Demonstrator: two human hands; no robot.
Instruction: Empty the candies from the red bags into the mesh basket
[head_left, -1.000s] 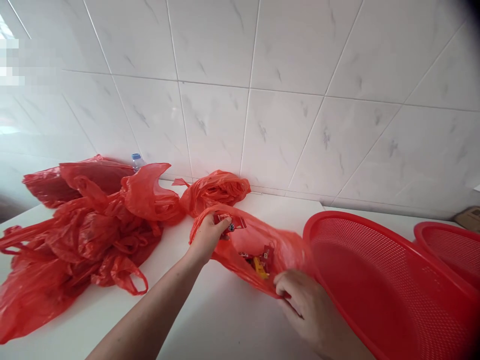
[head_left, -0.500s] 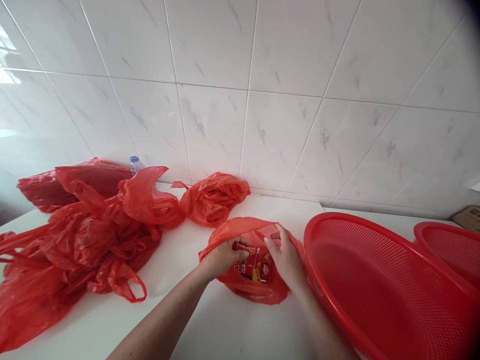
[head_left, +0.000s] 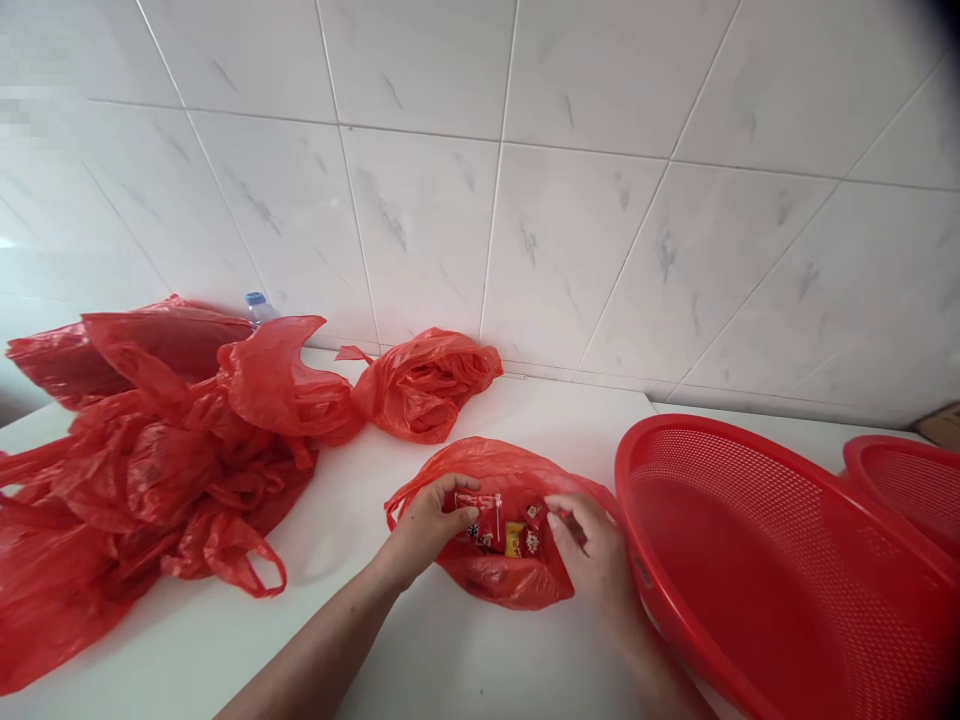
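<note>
A red plastic bag (head_left: 514, 585) lies opened out on the white table, its mouth facing up. Inside are small wrapped snack packets, among them a yellow packet (head_left: 514, 540) and a red packet (head_left: 532, 542) with white print. My left hand (head_left: 424, 525) reaches in from the left, thumb and fingers closed on the edge of a larger red packet (head_left: 489, 512) with a clear border. At the bag's right side is my right hand (head_left: 592, 545), fingers curled and thumb near the index tip beside the red packets. What it pinches, if anything, is unclear.
Crumpled red plastic bags (head_left: 165, 470) heap up on the left, with a bundled red bag (head_left: 431, 385) near the wall. A blue-capped bottle (head_left: 259, 308) stands behind the heap. A large red perforated basket (head_left: 720, 540) is close on the right, another basket (head_left: 900, 490) beyond it.
The bag's far rim has dropped and its mouth is wider. My right hand has come off that rim, moving right and down. My left hand has shifted slightly left, and the larger red packet shows more.
</note>
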